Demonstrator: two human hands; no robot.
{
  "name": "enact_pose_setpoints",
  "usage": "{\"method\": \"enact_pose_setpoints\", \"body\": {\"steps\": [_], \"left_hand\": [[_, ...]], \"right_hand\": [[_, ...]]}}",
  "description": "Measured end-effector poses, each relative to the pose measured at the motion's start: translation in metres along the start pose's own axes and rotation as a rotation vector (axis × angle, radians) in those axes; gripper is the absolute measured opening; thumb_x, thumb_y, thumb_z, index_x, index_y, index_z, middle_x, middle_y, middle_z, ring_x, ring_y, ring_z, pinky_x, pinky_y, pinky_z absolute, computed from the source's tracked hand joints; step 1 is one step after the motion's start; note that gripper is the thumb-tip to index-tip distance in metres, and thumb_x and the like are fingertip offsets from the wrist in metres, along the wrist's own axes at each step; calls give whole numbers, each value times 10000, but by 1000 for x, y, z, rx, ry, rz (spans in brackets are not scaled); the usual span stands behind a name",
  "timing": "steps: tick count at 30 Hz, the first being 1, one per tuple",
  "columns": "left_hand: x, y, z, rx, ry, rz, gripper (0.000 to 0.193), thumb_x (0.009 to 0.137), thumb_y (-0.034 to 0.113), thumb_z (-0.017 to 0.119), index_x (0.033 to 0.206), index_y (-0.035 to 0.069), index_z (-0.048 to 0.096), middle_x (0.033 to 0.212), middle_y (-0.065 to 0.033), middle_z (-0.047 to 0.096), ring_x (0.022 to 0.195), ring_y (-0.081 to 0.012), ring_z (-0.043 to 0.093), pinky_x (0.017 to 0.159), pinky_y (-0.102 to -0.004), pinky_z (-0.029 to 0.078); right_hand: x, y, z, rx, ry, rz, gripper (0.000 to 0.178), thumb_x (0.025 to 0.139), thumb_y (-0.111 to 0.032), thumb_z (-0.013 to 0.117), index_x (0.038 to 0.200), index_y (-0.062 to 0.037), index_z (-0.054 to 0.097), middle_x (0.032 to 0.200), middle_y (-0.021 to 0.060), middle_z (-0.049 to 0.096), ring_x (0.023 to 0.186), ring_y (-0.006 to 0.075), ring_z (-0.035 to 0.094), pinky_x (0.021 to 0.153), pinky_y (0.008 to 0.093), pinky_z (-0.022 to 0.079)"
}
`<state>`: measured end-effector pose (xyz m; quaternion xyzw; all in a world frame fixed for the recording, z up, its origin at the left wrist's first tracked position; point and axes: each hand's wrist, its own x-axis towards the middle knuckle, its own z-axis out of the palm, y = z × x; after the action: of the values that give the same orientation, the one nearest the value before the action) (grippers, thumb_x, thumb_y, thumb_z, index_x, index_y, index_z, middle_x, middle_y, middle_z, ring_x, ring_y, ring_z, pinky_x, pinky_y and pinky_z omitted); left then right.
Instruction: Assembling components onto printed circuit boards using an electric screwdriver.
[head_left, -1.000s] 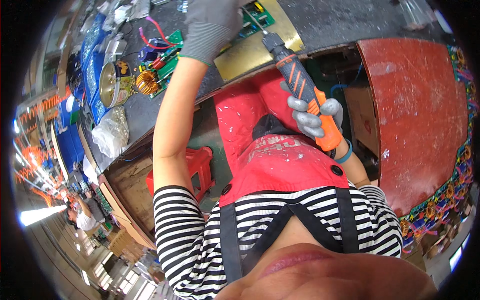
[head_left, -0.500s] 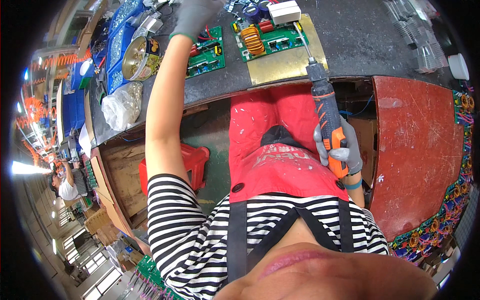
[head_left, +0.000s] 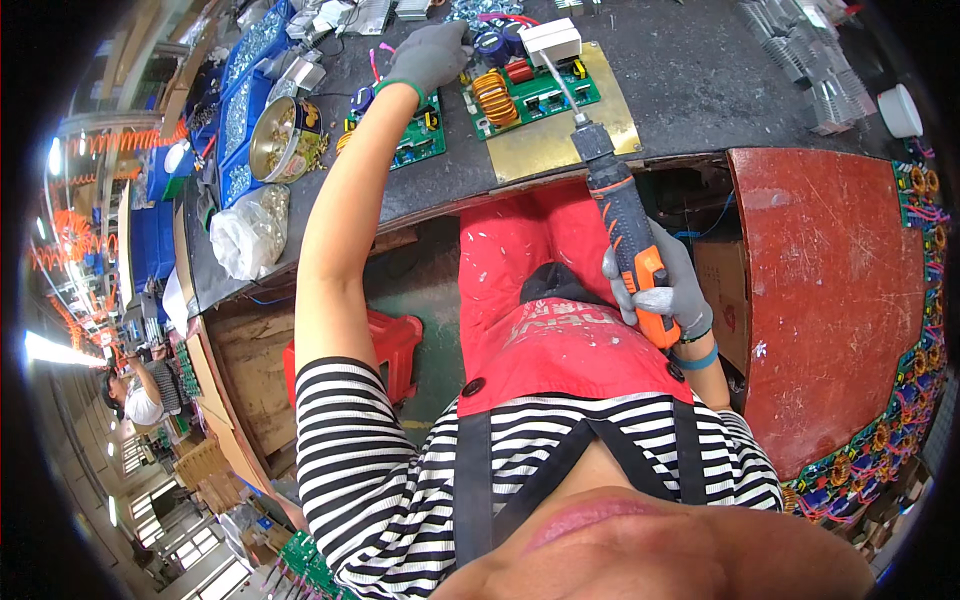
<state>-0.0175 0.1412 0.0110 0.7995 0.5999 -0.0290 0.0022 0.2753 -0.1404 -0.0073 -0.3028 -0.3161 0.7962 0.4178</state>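
My right hand [head_left: 678, 285], in a grey glove, grips an orange and dark grey electric screwdriver [head_left: 622, 210]. Its long bit points away from me, with the tip by a white block [head_left: 552, 42] on the right-hand green circuit board [head_left: 532, 108]. That board carries a copper coil [head_left: 494, 97] and lies partly over a brass-coloured plate [head_left: 520, 158]. My left hand [head_left: 428, 60], also gloved, is over the far end of a second circuit board [head_left: 425, 145], its fingers drawn together toward the first board. Whatever they may pinch is hidden.
Blue bins [head_left: 236, 125] of small metal parts, a round tin [head_left: 275, 142] and a plastic bag [head_left: 250, 235] line the left. Finned metal heat sinks [head_left: 815, 65] and a white tub [head_left: 900, 110] are at right. A red stool [head_left: 400, 350] stands below the bench.
My left hand has come nearer and to the right, from beyond the left board toward the gap between the boards. The screwdriver has shifted slightly left in view, still in my right hand.
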Motion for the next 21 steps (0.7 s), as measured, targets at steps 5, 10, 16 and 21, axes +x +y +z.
{"method": "enact_pose_setpoints", "body": {"steps": [5,10,16,21], "left_hand": [[-13,-33,12,-357,294,-175,304,902,320,607,1123,112,633,1076,-175,687,1050,-386,642,882,-478,510],[-74,10,-28,-1106,801,12,199,854,87,725,1001,-29,658,922,-70,677,787,-142,639,720,-262,544],[-121,26,-22,-2061,396,125,198,957,134,623,1095,-9,621,1021,-123,670,891,-158,634,711,-259,531],[-134,40,-22,-2094,356,173,223,983,191,592,1099,0,585,1070,-197,668,867,-183,651,657,-259,522]], "right_hand": [[-1,-2,9,-50,-39,45,892,594,-97,687,1401,33,330,964,150,604,587,165,598,478,284,535],[-5,-10,12,4,-103,37,760,617,-64,708,1320,10,429,948,121,609,629,152,615,528,292,537],[-2,-13,20,66,-235,95,774,579,-54,702,1293,41,420,918,128,611,617,151,614,503,288,519],[-4,-14,27,34,-238,122,776,568,-52,699,1285,49,421,904,135,615,617,158,615,502,285,516]]}}
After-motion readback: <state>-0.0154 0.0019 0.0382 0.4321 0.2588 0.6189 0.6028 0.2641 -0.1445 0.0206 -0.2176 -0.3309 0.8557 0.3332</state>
